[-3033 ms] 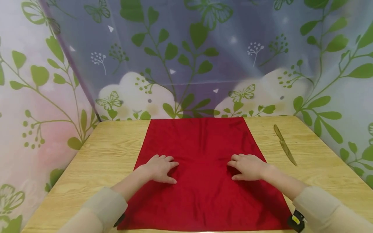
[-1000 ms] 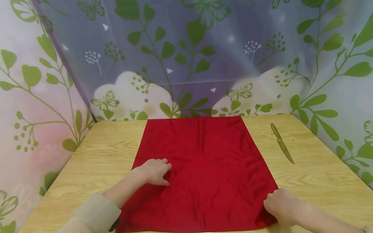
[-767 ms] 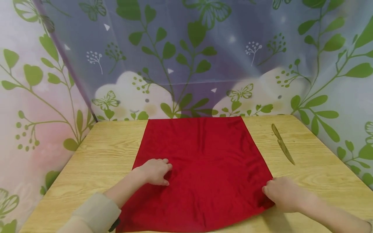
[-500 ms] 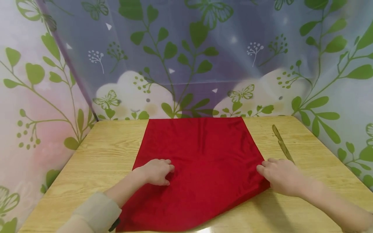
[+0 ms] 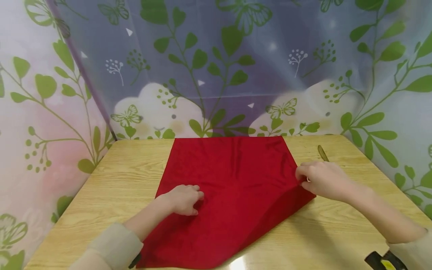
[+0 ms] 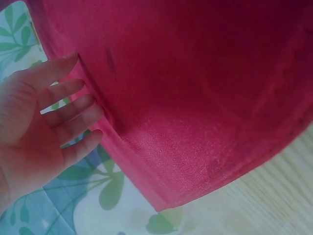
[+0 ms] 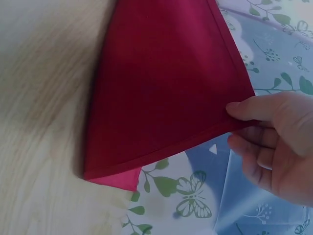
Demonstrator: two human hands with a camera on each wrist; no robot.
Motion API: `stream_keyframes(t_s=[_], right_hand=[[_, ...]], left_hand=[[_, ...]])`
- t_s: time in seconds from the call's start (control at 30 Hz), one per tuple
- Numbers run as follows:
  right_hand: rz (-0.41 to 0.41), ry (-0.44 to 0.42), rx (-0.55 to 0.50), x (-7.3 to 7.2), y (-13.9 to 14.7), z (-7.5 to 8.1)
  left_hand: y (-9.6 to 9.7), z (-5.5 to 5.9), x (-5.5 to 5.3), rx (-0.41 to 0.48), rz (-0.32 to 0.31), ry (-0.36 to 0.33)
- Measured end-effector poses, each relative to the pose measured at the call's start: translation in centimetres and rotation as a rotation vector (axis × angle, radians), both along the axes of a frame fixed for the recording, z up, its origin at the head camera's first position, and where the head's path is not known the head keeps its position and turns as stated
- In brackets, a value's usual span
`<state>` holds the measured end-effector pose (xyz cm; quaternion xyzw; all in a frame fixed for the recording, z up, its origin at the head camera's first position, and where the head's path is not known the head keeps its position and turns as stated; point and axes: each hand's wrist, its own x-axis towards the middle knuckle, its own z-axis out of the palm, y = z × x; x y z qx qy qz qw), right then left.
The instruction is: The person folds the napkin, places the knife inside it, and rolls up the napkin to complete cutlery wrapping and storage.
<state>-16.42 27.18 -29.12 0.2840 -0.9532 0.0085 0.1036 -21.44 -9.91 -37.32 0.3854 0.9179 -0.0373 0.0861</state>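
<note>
A red satiny cloth (image 5: 216, 221) lies spread over the wooden table, its near right corner lifted and pulled back. My right hand (image 5: 325, 182) pinches that corner a little above the table; in the right wrist view the thumb and fingers of the hand (image 7: 288, 147) grip the hemmed edge of the cloth (image 7: 156, 93). On the cloth's left part rests my left hand (image 5: 185, 199), fingers loosely bent with nothing gripped. The left wrist view shows the left hand (image 6: 39, 117) with spread fingers against the cloth (image 6: 195, 132).
A knife (image 5: 323, 153) lies on the table (image 5: 125, 180) beyond my right hand, which hides most of it. A leaf-patterned curtain (image 5: 216, 67) stands behind the table and along both sides.
My right hand moved from the cloth's middle right to its near right corner, took hold of it, and carried it up and away from me. The left hand stays almost in place.
</note>
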Motion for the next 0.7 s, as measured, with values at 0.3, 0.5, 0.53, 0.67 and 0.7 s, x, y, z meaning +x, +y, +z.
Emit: stream_keyframes(t_s=[0.3,0.5,0.53,0.67,0.7], right_hand=[[0.083,-0.009,-0.153,-1.3,-1.8,0.4],[0.068,-0.029,-0.191,-2.3,-3.9,0.0],[0.067,-0.039,-0.193,-2.4,-4.3,-0.1],[0.065,-0.091,-0.229,-3.0,-5.7,-0.2],[0.064,-0.099,-0.241,-3.2,-6.1,-0.3]], left_hand=[[1.3,-0.2,-0.5,0.196,-0.109,0.083],[3.6,0.7,-0.5,0.383,-0.108,0.106],[3.9,0.9,-0.4,0.424,-0.090,0.078],[5.4,1.7,-0.1,0.607,0.010,-0.093],[5.7,1.9,0.0,0.649,0.036,-0.145]])
